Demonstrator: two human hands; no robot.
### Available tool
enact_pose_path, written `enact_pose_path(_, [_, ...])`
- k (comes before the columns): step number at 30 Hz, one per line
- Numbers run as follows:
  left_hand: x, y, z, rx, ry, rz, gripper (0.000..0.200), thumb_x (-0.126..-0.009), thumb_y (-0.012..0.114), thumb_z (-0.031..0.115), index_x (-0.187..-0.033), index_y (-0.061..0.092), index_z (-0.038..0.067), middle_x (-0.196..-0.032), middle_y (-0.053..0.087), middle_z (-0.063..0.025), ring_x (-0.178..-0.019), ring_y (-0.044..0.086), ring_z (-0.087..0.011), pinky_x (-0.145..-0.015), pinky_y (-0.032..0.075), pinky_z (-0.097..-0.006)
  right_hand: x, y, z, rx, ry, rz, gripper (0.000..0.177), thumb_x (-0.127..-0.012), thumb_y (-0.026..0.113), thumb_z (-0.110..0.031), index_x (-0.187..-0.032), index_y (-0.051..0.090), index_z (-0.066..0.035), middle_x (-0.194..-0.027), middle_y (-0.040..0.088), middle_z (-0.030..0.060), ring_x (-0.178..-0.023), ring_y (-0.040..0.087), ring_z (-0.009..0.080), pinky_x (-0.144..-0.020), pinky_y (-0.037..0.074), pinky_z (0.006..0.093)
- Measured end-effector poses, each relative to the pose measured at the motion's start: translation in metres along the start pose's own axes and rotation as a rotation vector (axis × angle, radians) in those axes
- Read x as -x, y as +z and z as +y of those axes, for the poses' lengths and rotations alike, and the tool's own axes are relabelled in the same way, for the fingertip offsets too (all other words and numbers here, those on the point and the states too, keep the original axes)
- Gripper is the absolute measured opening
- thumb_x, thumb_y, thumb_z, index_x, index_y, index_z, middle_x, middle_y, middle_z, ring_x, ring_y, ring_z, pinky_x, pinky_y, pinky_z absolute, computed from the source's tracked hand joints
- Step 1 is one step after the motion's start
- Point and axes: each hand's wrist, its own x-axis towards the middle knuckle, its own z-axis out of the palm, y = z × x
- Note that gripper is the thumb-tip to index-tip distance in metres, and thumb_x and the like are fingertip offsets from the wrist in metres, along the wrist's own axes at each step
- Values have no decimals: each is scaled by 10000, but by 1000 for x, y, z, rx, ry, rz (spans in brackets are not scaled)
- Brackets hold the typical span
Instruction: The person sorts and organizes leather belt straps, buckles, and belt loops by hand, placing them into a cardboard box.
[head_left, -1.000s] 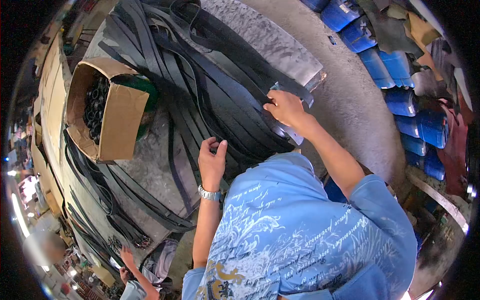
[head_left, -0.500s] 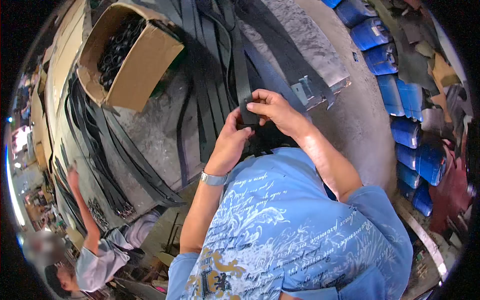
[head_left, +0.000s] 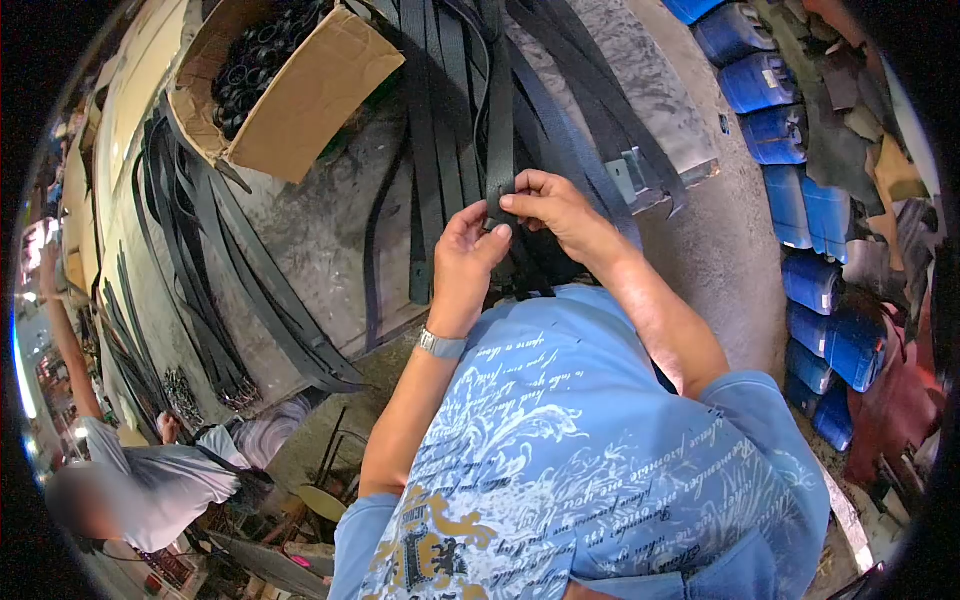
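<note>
A long black belt strap runs down from the table to my two hands, which meet at its end in front of my shirt. My left hand, below a metal-banded watch, is closed with thumb and fingers pinching the strap's tip. Close beside it, my right hand grips the same strap slightly higher, thumb on its face. A small dark piece or hole shows near the right thumb, too small to make out. More black straps lie behind the hands.
A cardboard box of black loops stands on the table. Strap bundles hang over its left side. Blue jerrycans line the floor at right. Another person is at lower left.
The view has shifted a little, with the table and box sitting higher and further right. My hands keep hold of the strap end. The other person's arm has moved up and left.
</note>
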Motion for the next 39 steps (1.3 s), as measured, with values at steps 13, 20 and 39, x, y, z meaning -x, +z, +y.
enact_pose_path(13, [-31, 11, -10, 49, -55, 31, 538, -894, 695, 117, -1325, 430, -65, -1150, 635, -98, -1015, 606, -126, -871, 489, -247, -28, -30, -14, 41, 56, 1, 174, -922, 633, -306, -857, 584, -152, -727, 512, -64, -664, 474, 33, -565, 352, 192])
enact_pose_path(20, [-49, 25, 16, 46, 15, -6, 598, -858, 680, -2, -1382, 393, -27, -1123, 622, -73, -893, 581, -66, -682, 452, -176, -32, -41, -18, 45, 96, -9, 173, -905, 647, -294, -840, 608, -138, -732, 522, -61, -673, 497, 43, -544, 386, 199])
enact_pose_path(39, [-54, 22, 0, 6, 62, 35, 558, -837, 650, -64, -1349, 432, -20, -1246, 575, -105, -1057, 585, -142, -849, 506, -255, -34, -46, -16, 75, 172, -45, 219, -921, 606, -363, -895, 623, -146, -805, 556, -53, -736, 525, 55, -566, 403, 205])
